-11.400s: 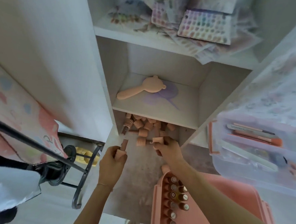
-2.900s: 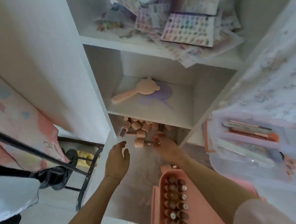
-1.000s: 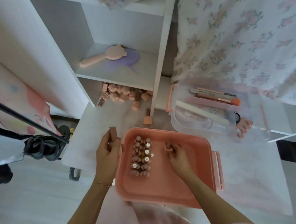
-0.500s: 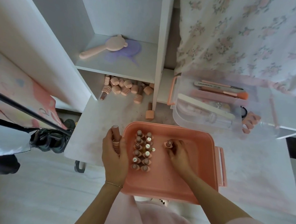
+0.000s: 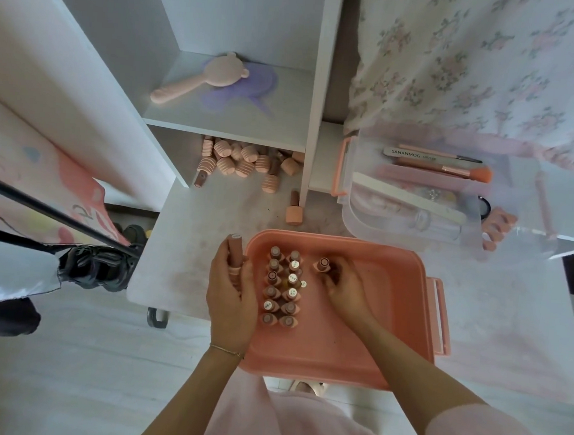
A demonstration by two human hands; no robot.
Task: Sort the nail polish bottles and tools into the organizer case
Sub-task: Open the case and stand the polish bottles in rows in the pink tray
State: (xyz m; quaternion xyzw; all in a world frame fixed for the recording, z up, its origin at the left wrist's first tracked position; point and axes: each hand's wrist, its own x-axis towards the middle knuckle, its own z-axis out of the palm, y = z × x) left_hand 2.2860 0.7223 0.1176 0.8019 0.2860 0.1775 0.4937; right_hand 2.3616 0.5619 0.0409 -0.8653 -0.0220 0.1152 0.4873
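Salmon-pink plastic organizer case (image 5: 403, 325) sits at the near edge of a white marbled tabletop (image 5: 190, 245), two rows of upright nail polish bottles (image 5: 283, 287) standing along its left side. The left hand (image 5: 232, 298) grips a pink capped bottle (image 5: 235, 253) at the case's left rim. The right hand (image 5: 345, 286), fingers curled, pinches a single pink-topped bottle (image 5: 322, 264) inside the case. More ribbed-cap bottles (image 5: 238, 162) lie heaped at the tabletop's far edge, beneath a white shelf (image 5: 231, 123).

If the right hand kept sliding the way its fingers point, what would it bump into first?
Probably the double row of bottles standing in the pink case: the right hand, setting down a bottle, points up-left toward them. Depth is uncertain.
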